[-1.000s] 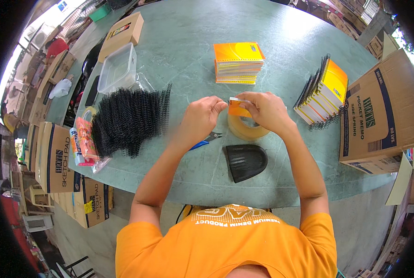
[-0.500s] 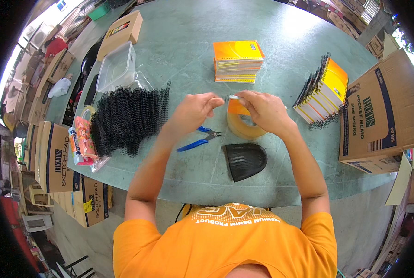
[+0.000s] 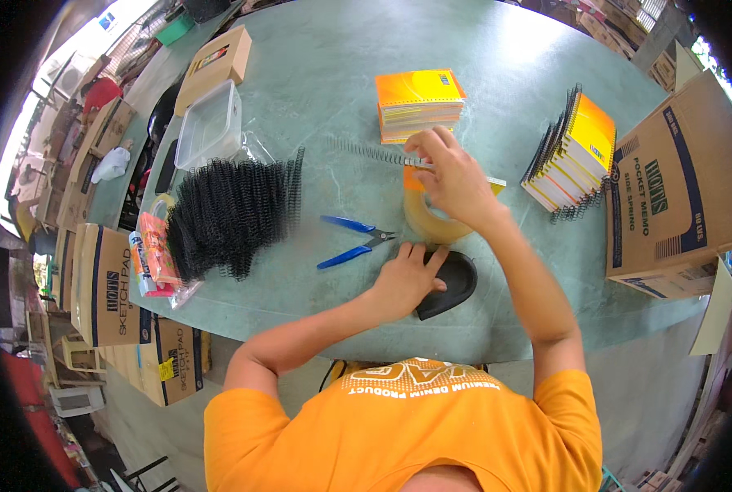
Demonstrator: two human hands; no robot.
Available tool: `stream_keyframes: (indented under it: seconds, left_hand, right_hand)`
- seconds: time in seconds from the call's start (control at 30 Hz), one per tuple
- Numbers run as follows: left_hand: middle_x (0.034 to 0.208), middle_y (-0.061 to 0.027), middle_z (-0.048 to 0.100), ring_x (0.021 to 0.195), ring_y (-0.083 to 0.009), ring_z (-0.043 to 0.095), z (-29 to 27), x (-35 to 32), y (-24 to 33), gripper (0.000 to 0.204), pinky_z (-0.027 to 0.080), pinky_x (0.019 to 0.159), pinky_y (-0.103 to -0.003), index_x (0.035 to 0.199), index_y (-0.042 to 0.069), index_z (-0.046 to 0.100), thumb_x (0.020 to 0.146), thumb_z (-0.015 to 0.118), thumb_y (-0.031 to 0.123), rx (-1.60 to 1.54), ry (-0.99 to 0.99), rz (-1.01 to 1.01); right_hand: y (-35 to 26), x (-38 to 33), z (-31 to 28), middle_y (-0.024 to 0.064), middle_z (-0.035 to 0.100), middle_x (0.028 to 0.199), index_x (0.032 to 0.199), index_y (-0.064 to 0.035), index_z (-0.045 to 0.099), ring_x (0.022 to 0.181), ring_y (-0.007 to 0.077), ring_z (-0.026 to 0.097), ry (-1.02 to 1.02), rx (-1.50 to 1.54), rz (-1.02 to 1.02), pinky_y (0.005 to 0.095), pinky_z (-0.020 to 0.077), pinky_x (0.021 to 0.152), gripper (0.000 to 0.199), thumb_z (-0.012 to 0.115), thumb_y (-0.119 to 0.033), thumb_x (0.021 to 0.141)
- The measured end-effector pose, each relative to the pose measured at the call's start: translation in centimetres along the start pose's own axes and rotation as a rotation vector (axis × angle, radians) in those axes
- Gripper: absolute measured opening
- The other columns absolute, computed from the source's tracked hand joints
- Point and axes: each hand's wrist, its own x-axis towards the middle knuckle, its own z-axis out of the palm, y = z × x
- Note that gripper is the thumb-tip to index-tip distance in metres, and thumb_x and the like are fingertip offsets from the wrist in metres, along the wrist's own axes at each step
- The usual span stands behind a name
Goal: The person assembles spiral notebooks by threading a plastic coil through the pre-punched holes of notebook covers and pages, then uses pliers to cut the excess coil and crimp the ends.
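On the green tabletop, my right hand pinches the black spiral coil into a small notepad over the tape roll; left hand, flat on a black pad, steadies nothing, so the coil may skip holes.

My left hand lies flat on the black curved piece near the table's six o'clock edge. My right hand pinches one end of a black spiral binding coil, which stretches toward ten o'clock, over a roll of clear tape and a small yellow notebook. Blue-handled pliers rest at nine o'clock of the tape. Farther at nine o'clock sits a heap of black coils. A stack of orange notebooks lies at twelve o'clock, and bound notebooks stand at three o'clock.
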Motion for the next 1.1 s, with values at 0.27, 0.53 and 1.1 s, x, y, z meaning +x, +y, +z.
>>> stream_keyframes:
  seconds: [0.27, 0.53, 1.1]
  left_hand:
    - [0.106, -0.0174, 0.057, 0.094, -0.0296, 0.057, -8.7, 3.0, -3.5, 0.044, 0.046, 0.080, -0.038, 0.120, 0.006, 0.048, 0.080, 0.064, 0.012, -0.122, 0.328, -0.324]
    - [0.115, -0.0180, 0.057, 0.102, -0.0241, 0.058, -10.4, 3.7, -3.2, 0.050, 0.045, 0.087, -0.031, 0.129, 0.002, 0.044, 0.081, 0.060, 0.002, -0.082, 0.367, -0.125]
    - [0.087, -0.0093, 0.055, 0.081, -0.0216, 0.055, -7.9, 4.9, -1.4, 0.037, 0.045, 0.071, -0.030, 0.110, 0.010, 0.063, 0.075, 0.063, -0.001, -0.082, 0.377, 0.021]
  right_hand:
    - [5.8, -4.4, -4.4, 0.0036, 0.067, 0.087, 0.097, 0.0013, 0.066, 0.079, 0.0091, 0.060, -0.083, 0.569, 0.427, 0.0241, 0.0482, 0.073, 0.020, 0.067, -0.006, 0.078]
    - [5.7, -5.7, -3.5, 0.0032, 0.067, 0.091, 0.100, 0.0020, 0.065, 0.083, 0.0079, 0.059, -0.012, 0.685, 0.475, 0.0224, 0.0476, 0.077, 0.021, 0.066, -0.004, 0.080]
    - [5.5, -7.2, -1.2, 0.0051, 0.067, 0.099, 0.102, 0.0006, 0.065, 0.090, 0.0101, 0.060, 0.074, 1.023, 0.410, 0.0233, 0.0453, 0.082, 0.022, 0.066, -0.010, 0.082]
